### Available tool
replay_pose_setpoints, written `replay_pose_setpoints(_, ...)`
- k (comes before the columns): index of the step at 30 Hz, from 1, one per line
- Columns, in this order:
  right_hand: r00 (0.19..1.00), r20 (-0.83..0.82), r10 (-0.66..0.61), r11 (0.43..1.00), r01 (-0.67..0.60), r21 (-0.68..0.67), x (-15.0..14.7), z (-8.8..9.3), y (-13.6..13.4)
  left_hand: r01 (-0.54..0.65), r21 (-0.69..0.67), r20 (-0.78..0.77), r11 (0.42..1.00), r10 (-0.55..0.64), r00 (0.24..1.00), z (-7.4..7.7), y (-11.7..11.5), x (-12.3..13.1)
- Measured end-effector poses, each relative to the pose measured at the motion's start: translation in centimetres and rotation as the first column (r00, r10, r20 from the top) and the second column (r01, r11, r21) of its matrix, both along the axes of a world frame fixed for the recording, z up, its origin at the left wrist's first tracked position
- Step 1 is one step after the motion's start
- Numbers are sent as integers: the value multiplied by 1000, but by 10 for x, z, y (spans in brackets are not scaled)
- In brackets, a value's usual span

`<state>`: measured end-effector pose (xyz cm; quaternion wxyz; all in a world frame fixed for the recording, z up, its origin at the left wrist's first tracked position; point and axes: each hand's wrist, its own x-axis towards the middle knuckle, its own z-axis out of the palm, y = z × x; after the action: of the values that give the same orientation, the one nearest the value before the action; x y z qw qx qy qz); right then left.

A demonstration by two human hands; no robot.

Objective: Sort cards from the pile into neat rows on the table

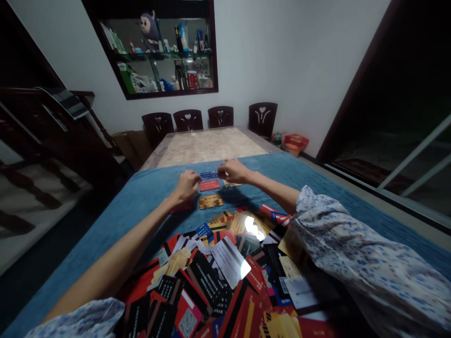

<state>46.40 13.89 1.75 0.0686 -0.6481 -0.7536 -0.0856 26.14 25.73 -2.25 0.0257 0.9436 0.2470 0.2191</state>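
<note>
A blue card (pixel 209 175) lies on the blue cloth, at the far end of a short column of cards. At its left end, my left hand (pixel 188 185) has its fingers closed on the card's edge. From the other side my right hand (pixel 234 171) pinches the right end of the same card. Just nearer is a red card (pixel 210 185), with a gold card (pixel 211 202) below it. Another card (pixel 231 183) shows partly under my right hand, and a red card (pixel 183 205) is mostly hidden beneath my left wrist.
A large heap of mixed cards (pixel 207 277) spreads across the near part of the blue cloth (pixel 148 188), under both forearms. Beyond the cloth the marble tabletop (pixel 207 143) continues toward several dark chairs (pixel 188 121). A stair railing stands at left.
</note>
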Motion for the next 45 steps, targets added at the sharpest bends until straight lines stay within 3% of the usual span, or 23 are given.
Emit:
replay_pose_setpoints(7,997,-73,-1,1000,1,3,10,-6,-44,124,-29,30,992,-123,992,-6,-50,10)
replay_pose_setpoints(15,952,-212,222,975,-217,48,15,-29,-89,245,-113,53,963,-241,969,-16,-97,7)
replay_pose_setpoints(21,884,-294,363,929,-368,40,7,-48,-114,295,-118,-5,948,-298,955,-14,-128,-2)
replay_pose_setpoints(29,913,-177,367,923,-382,-56,-1,-54,-143,352,-123,-34,928,-358,933,-17,-148,-1)
replay_pose_setpoints(45,967,-135,215,976,-210,48,25,-67,-158,298,-169,-197,939,-328,924,-13,-163,17)
